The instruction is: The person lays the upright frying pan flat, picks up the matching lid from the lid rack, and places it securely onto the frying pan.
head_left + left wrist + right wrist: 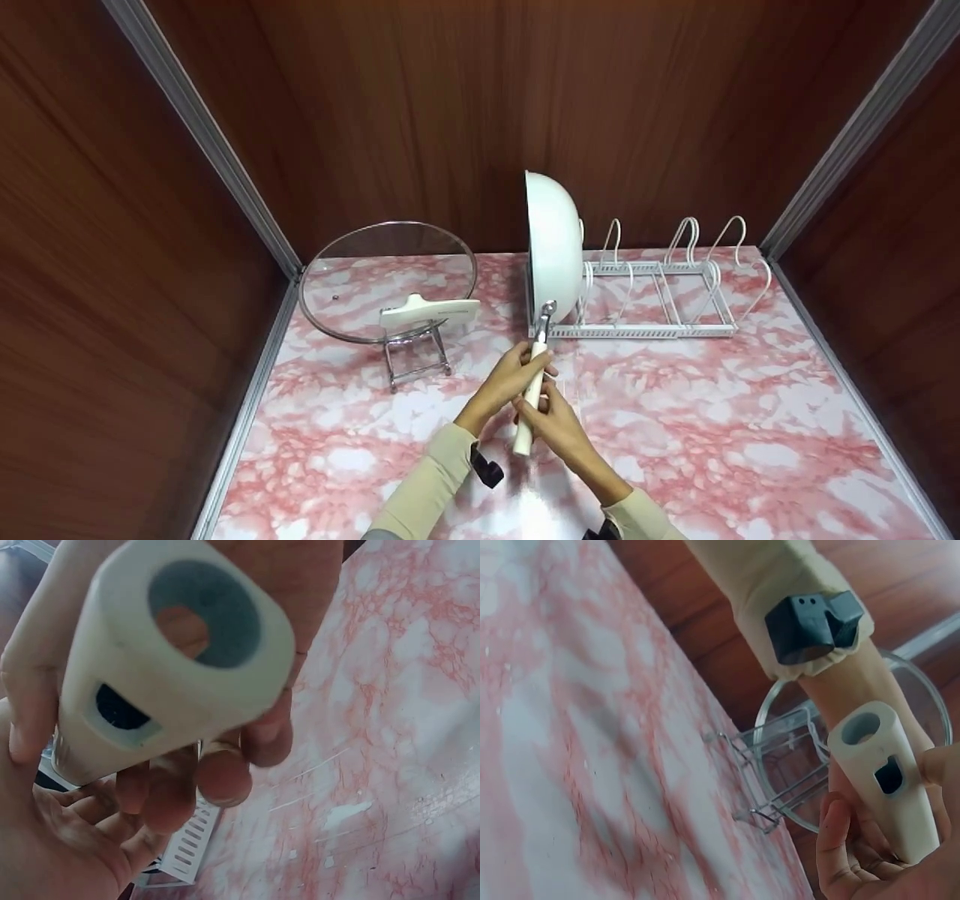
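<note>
A white deep frying pan (556,247) stands on its side at the left end of a white wire rack (622,331), its handle toward me. My left hand (511,375) grips the white handle (534,390) near its metal joint. Closer to the handle's free end, my right hand (561,429) holds it with thumb and fingers. In the left wrist view, the hollow handle end (120,637) points at the camera, with curled fingertips showing beneath it. The right wrist view shows the handle (900,795) between the hands, a slot in its side.
To the left, a glass lid (360,247) with a cream handle (427,310) leans on a small chrome stand (417,369). Wire dividers (690,240) rise along the rack to the right. Brown panels (420,112) wall in the pink marbled tabletop (675,427).
</note>
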The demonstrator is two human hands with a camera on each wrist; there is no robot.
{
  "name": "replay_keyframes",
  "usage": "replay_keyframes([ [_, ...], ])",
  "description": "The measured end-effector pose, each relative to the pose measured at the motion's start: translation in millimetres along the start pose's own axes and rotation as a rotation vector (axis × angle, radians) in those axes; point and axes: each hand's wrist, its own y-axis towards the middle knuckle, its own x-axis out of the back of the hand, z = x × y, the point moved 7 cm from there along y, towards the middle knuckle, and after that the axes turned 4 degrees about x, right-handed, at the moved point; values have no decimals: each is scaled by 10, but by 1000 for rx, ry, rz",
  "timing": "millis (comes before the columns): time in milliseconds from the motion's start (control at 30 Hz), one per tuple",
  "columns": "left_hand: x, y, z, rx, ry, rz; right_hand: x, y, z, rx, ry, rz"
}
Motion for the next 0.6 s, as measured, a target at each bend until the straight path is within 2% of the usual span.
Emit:
replay_keyframes([
  [167, -45, 23, 53, 45, -173, 77, -50, 6, -9, -39, 155, 40],
  [267, -65, 27, 64, 62, -242, 106, -89, 17, -22, -51, 230, 74],
  [600, -120, 82, 85, 111, -391, 158, -150, 20, -71, -90, 376, 128],
])
